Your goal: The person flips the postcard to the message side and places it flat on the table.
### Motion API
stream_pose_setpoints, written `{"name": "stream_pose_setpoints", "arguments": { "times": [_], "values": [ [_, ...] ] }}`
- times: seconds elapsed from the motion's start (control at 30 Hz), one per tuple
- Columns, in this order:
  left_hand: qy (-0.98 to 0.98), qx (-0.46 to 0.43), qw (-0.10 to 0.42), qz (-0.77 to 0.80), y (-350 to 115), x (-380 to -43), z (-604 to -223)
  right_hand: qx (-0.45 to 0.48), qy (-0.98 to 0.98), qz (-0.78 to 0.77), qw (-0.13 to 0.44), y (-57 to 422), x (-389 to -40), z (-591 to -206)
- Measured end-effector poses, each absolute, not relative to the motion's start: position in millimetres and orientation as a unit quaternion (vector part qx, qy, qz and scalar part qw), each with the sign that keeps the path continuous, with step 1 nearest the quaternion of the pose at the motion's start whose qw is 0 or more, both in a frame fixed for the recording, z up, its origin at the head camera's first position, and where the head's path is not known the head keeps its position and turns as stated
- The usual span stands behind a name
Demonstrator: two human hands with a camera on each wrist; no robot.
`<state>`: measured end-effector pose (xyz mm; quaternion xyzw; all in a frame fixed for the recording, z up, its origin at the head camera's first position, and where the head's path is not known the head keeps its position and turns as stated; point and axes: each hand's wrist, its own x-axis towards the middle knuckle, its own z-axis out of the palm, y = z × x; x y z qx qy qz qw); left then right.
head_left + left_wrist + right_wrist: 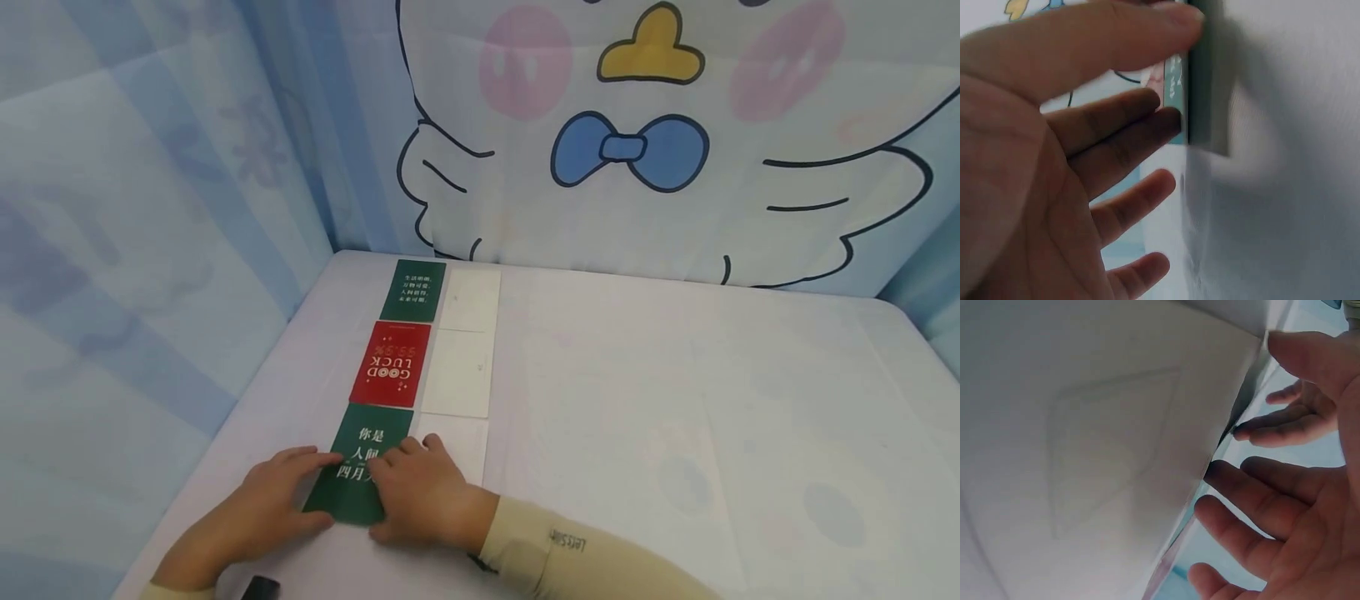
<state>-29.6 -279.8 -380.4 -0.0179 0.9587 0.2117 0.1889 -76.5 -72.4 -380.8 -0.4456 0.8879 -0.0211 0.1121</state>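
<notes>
Head view: left hand (268,502) and right hand (427,493), grips loose, touch an oblong green paper card (352,475), best nudged evenly.

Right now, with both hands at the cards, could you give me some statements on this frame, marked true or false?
1. The red card lies between the far green card and the near green card. True.
2. In the head view, GOOD LUCK reads upright. False: the lettering is upside down.
3. The right hand covers part of the near green card. True.
4. Pale cards sit left of the red one in the head view. False: the pale cards sit right.
</notes>
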Motion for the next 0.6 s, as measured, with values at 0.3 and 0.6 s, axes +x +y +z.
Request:
{"name": "stream_pose_setpoints", "arguments": {
  "times": [0.3, 0.6],
  "values": [
    [0.945, 0.004, 0.125, 0.301, -290, -25, -389, -0.454, 0.885, -0.048, 0.093, -74, -77, -377],
    [0.957, 0.003, -0.042, 0.286, -283, -29, -381, -0.405, 0.891, -0.197, 0.065, -69, -89, -364]
  ]
}}
